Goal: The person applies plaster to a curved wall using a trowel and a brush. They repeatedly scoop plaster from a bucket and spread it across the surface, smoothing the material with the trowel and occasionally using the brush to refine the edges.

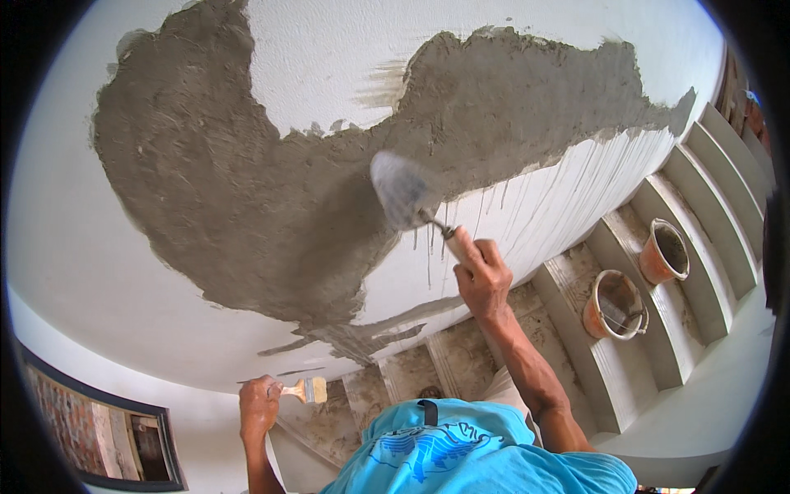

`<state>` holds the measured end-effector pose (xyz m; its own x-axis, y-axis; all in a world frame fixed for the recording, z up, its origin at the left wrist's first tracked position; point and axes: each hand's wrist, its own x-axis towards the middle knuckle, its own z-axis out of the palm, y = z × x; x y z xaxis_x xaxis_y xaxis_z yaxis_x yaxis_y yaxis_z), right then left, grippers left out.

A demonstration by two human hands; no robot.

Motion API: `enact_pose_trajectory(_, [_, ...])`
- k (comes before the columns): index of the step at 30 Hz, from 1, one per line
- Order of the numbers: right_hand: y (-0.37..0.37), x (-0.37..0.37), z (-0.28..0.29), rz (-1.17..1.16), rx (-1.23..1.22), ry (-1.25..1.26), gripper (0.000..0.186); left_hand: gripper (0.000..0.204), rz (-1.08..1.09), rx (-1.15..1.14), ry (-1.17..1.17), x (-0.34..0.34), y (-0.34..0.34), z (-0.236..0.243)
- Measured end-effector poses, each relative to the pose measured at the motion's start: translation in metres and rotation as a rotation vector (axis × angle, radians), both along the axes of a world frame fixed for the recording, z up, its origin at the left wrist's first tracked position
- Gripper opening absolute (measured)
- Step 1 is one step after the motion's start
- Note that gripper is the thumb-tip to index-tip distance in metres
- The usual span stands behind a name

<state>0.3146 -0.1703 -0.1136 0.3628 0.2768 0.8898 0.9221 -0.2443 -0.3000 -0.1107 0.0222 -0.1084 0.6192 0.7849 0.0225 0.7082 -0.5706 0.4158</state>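
In my right hand (pixel 484 278) is the wooden handle of a pointed trowel (pixel 401 191), fingers wrapped around it. Its grey blade is smeared by motion and lies in front of the wall, at the lower edge of the wet grey mortar patch (pixel 329 198). Whether the blade touches the wall I cannot tell. Lower left, my left hand (pixel 260 403) is closed around a flat paintbrush (pixel 306 390), its pale bristles pointing right, away from the mortar. Rough trowel marks cover the patch, and grey drips run down the white wall (pixel 527 210) below its right part.
Stairs (pixel 568 288) with dirty treads climb along the wall to the right. Two orange buckets stand on them: a nearer one (pixel 589 317) with a wire handle and something grey inside, and a farther one (pixel 656 265). A dark-framed opening (pixel 169 445) sits at lower left.
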Motion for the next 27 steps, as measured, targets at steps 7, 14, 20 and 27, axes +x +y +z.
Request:
enact_pose_trajectory(7, [0.005, 0.035, 0.026, -0.147, 0.085, -0.023, 0.073, 0.022, 0.144, -0.009, 0.282, -0.063, 0.03, -0.145])
enact_pose_trajectory(14, [-0.012, 0.009, -0.041, -0.087, -0.047, 0.026, 0.074, 0.021, 0.348, -0.345, 0.339, -0.12, 0.018, -0.214])
enact_pose_trajectory(20, [-0.002, 0.024, 0.011, -0.11, 0.096, 0.061, 0.076, 0.021, 0.504, -0.513, 0.159, -0.137, 0.008, -0.236])
enact_pose_trajectory(27, [-0.012, 0.007, -0.046, -0.075, -0.09, 0.013, 0.073, 0.032, 0.581, -0.728, 0.103, -0.175, 0.014, -0.284])
